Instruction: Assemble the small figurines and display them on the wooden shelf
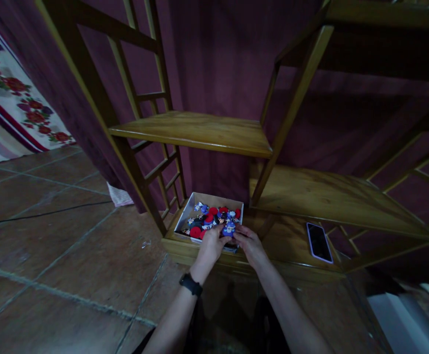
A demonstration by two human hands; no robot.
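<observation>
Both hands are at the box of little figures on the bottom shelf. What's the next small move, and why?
Probably lift the blue figure straight up, clear of the box rim. The left hand and right hand both seem to pinch it at the near edge, over the heap of other pieces, so a small rise should free it without dragging any out.

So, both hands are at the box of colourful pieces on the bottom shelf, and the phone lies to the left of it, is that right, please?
Not quite: the head view shows the phone lying to the right of the box, not to the left. The left hand and right hand are indeed at the box of colourful pieces on the bottom shelf.
</observation>
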